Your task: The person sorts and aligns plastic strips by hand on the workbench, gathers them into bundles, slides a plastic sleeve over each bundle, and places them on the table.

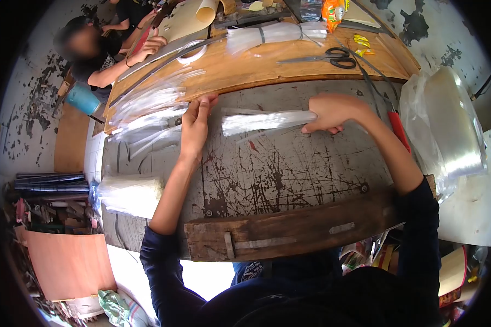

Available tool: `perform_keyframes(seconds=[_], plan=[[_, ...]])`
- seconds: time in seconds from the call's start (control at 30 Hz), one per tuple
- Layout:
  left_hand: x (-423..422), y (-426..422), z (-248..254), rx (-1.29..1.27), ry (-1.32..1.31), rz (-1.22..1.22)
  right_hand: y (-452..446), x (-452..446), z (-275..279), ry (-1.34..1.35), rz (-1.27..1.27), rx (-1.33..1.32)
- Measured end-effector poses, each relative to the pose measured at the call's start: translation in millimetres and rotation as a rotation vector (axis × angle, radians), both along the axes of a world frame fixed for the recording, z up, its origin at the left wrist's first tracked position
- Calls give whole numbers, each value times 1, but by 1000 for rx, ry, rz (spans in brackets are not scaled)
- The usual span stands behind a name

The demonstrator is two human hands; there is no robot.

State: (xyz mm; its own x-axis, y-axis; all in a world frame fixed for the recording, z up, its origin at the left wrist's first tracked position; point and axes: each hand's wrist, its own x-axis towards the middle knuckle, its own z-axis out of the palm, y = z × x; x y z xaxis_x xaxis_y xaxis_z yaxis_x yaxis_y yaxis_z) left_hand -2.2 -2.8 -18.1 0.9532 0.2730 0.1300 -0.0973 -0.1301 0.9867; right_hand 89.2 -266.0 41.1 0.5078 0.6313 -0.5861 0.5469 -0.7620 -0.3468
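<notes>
My right hand (334, 112) is closed round one end of a bundle of clear plastic strips (267, 122). The bundle points left across the scratched grey work surface (289, 163), and its free end lies a short way from my other hand. My left hand (195, 119) has its thumb and fingers pressed together beside a loose heap of clear strips (153, 103). Whatever is between those fingertips, if anything, is too small to make out. Lower left, another thick bundle of whitish strips (131, 193) rests on the surface.
Scissors (333, 57), a tape roll (193, 52) and a tied strip bundle (275, 37) lie on the wooden board (240, 68). A large clear plastic roll (447, 125) stands right. A wooden plank (289, 229) edges the near side. A co-worker (90, 54) sits far left.
</notes>
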Motion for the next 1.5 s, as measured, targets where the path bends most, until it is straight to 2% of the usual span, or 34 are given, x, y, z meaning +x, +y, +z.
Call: perform_keyframes(seconds=[0.1,0.17,0.23,0.3,0.37,0.4,0.47,0.57,0.6,0.67,0.83,0.9,0.97,1.0,1.07,1.17,1.27,1.3,1.37,1.5], plan=[[-2,0,-5,-20,-23,-80,-1,-5,1,-66,-3,-37],[-2,-3,-6,-63,-48,-134,-3,-10,-4,-408,81,24],[-2,-6,-4,42,-21,-212,4,-21,7,-433,72,-15],[-2,-5,-4,35,-19,-254,5,-30,9,-457,61,-52],[-2,-4,-5,28,-16,-299,5,-36,4,-643,52,-79],[-3,-4,-5,35,-17,-320,3,-35,5,-644,48,-81],[-5,-4,-2,43,-19,-341,-2,-30,8,-651,100,116],[-14,-5,9,580,-1,-384,-25,-19,18,-572,157,249],[-16,-7,8,576,-5,-385,-36,-18,23,-575,156,244],[-17,-16,5,1081,-70,-357,-59,-19,31,-479,29,20],[-17,-19,-2,1052,-164,-335,-90,-19,12,-405,-49,81],[-16,-19,-2,920,-191,-365,-91,-19,8,-373,-66,111],[-16,-18,-3,914,-198,-363,-91,-17,5,-267,-159,229],[-15,-18,-4,905,-205,-359,-90,-17,3,-266,-159,231],[-15,-17,-4,898,-207,-368,-86,-16,-2,-251,-235,394],[-15,-17,-3,917,-216,-362,-90,-10,-14,-265,-191,506],[-15,-16,-4,950,-234,-353,-91,-15,-1,-161,-318,390],[-15,-15,-5,958,-247,-357,-92,-15,-3,-161,-317,390],[-15,-15,-4,911,-234,-372,-95,-14,-9,-365,-203,400],[-14,-14,-4,859,-246,-395,-86,-19,-17,-415,-124,452]])
